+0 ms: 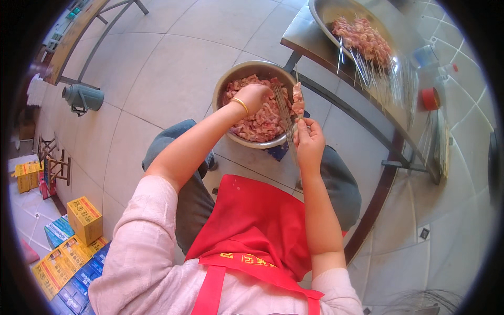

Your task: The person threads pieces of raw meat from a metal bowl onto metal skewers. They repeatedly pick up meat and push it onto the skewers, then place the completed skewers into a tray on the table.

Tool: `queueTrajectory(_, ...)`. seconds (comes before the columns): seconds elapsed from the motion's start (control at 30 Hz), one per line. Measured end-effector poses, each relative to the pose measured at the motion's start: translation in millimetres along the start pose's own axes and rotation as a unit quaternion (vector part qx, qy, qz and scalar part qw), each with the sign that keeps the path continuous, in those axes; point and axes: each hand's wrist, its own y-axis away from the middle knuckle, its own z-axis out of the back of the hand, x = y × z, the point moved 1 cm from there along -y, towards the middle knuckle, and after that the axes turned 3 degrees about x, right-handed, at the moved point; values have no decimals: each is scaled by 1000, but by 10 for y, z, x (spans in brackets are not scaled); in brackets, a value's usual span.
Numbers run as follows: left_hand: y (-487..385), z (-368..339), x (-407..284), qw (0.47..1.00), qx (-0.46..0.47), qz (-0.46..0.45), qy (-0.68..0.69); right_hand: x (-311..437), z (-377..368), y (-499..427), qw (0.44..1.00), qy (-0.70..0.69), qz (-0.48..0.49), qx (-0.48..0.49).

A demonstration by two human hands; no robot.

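A round metal bowl (256,144) between my knees holds many small pieces of raw meat (263,118). My left hand (254,98), with a gold-coloured bangle at the wrist, reaches into the meat; its fingertips are hidden, and whether they grip a piece cannot be told. To the right, my right hand (309,138) holds a thin skewer upright by the bowl's rim. Several meat pieces (298,98) are threaded on it, and its bare tip points up past them. A bundle of bare metal skewers (284,112) leans across the meat and over the rim, just left of my right hand.
At the upper right a metal-topped table (311,43) bears a large basin (325,27) of loaded skewers (366,39), loose bare skewers and a red can (430,99). A grey-green jug (84,97) stands on the floor at left. Cartons (84,220) stand lower left.
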Motion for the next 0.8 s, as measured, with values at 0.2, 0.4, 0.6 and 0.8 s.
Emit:
queueTrajectory(0.2,31,-271,28,986,45,-1,-161,-18,43,18,1000,6,7,11)
queueTrajectory(0.4,72,-13,36,990,117,49,-66,10,83,33,1000,18,13,12)
queueTrajectory(0.6,156,451,-27,968,186,159,60,19,49,47,999,21,20,21)
queueTrajectory(0.8,201,689,-86,856,191,260,403,-24,24,30,1000,19,17,15)
